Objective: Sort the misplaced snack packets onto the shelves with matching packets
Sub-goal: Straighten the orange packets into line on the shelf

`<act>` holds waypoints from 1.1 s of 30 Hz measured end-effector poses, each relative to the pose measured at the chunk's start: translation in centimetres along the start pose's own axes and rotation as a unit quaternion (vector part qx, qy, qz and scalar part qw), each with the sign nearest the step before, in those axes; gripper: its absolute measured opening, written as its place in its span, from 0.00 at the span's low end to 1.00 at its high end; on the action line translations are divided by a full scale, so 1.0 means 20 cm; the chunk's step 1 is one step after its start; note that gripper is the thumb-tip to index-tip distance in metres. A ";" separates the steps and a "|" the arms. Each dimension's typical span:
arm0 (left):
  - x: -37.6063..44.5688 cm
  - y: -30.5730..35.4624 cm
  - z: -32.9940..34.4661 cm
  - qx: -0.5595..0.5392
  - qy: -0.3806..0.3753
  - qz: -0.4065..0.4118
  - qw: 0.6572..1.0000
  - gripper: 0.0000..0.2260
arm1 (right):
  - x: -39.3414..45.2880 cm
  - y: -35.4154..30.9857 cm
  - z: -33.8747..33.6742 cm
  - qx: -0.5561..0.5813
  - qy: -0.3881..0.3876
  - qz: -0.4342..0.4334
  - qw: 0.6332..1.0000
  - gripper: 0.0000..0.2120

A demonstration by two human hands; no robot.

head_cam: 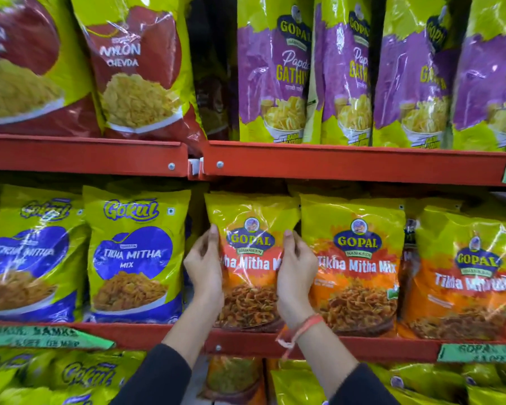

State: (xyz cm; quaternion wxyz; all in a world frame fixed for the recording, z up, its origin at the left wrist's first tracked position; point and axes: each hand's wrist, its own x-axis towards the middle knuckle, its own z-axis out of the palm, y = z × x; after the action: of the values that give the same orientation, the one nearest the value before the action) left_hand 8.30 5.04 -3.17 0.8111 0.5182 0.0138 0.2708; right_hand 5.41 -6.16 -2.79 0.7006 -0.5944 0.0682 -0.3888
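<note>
An orange and yellow Gopal Tikha Mitha Mix packet point(250, 229) stands upright on the middle shelf point(246, 344). My left hand point(203, 266) grips its left edge and my right hand point(297, 270) grips its right edge, thumbs on the front. Two matching Gopal Tikha Mitha Mix packets point(354, 258) stand right beside it to the right. Blue and yellow Gokul Tikha Mitha Mix packets point(135, 255) stand to its left on the same shelf.
The upper shelf point(348, 163) holds purple Gopal Papdi Gathiya packets point(275, 71) on the right and red Nylon Chevda packets point(135, 71) on the left. Below, more Gokul packets point(79, 375) and yellow packets fill the lower shelf. Green labels point(41, 336) hang on the shelf edges.
</note>
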 end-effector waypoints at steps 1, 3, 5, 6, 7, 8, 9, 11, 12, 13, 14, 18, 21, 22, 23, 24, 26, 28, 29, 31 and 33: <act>-0.01 0.01 -0.02 -0.016 0.009 0.004 1.000 0.14 | -0.02 0.01 0.01 0.053 0.005 0.023 0.998 0.17; -0.03 0.02 -0.04 -0.046 0.012 0.007 0.999 0.10 | -0.03 0.02 0.00 0.134 0.013 0.042 0.990 0.15; -0.03 0.05 -0.06 -0.038 0.030 0.034 0.998 0.06 | -0.03 0.02 -0.02 0.155 0.035 0.032 0.987 0.15; -0.04 0.07 -0.07 -0.029 0.049 0.057 0.997 0.04 | -0.02 0.01 -0.03 0.154 0.050 0.027 0.986 0.13; -0.03 0.08 -0.07 -0.025 0.064 0.078 0.995 0.04 | -0.01 0.01 -0.04 0.151 0.060 0.023 0.986 0.08; -0.03 0.10 -0.07 -0.025 0.072 0.093 0.993 0.03 | -0.01 -0.01 -0.04 0.152 0.064 0.016 0.986 0.03; -0.01 0.12 -0.07 -0.024 0.071 0.103 0.992 0.03 | -0.01 -0.02 -0.05 0.140 0.065 -0.003 0.988 0.05; 0.04 0.14 -0.07 0.006 0.061 0.108 0.992 0.07 | 0.02 -0.03 -0.06 0.093 0.060 -0.064 0.992 0.08; 0.06 0.14 -0.06 0.026 0.055 0.098 0.993 0.10 | 0.04 -0.03 -0.07 0.061 0.053 -0.094 0.992 0.08; 0.08 0.15 -0.06 0.045 0.049 0.084 0.994 0.12 | 0.05 -0.03 -0.08 0.018 0.042 -0.115 0.992 0.06; 0.09 0.14 -0.06 0.066 0.046 0.069 0.994 0.14 | 0.07 -0.03 -0.09 -0.031 0.033 -0.127 0.991 0.07; 0.06 0.10 -0.12 0.176 0.053 0.139 0.973 0.17 | 0.05 0.01 -0.16 -0.154 0.013 -0.201 0.967 0.16; -0.03 0.04 -0.15 0.265 -0.002 0.344 0.901 0.21 | -0.06 0.08 -0.17 -0.260 0.000 -0.364 0.894 0.22; -0.05 0.00 -0.16 0.323 -0.035 0.410 0.852 0.23 | -0.09 0.13 -0.17 -0.317 -0.022 -0.424 0.848 0.25; -0.06 -0.05 -0.18 0.386 -0.073 0.459 0.797 0.24 | -0.11 0.18 -0.16 -0.368 -0.053 -0.464 0.804 0.27; -0.06 -0.11 -0.20 0.445 -0.110 0.485 0.745 0.24 | -0.13 0.23 -0.15 -0.413 -0.083 -0.486 0.766 0.28; -0.04 -0.19 -0.25 0.529 -0.151 0.482 0.682 0.26 | -0.13 0.31 -0.14 -0.480 -0.118 -0.494 0.715 0.29; 0.01 -0.22 -0.29 0.567 -0.169 0.446 0.671 0.28 | -0.10 0.35 -0.14 -0.507 -0.140 -0.480 0.702 0.31; 0.03 -0.23 -0.29 0.575 -0.174 0.436 0.670 0.28 | -0.08 0.37 -0.14 -0.509 -0.148 -0.475 0.702 0.31; 0.04 -0.23 -0.29 0.587 -0.178 0.424 0.667 0.29 | -0.05 0.40 -0.14 -0.518 -0.151 -0.468 0.700 0.32; 0.02 -0.22 -0.28 0.589 -0.180 0.416 0.669 0.28 | -0.06 0.40 -0.13 -0.525 -0.157 -0.454 0.702 0.32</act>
State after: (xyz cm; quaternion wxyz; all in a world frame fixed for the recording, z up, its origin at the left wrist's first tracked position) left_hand 8.80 8.58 -9.44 0.1274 0.8791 -0.1928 0.4169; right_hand 6.81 -7.53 -11.13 0.0140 -0.8775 -0.1274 -0.4622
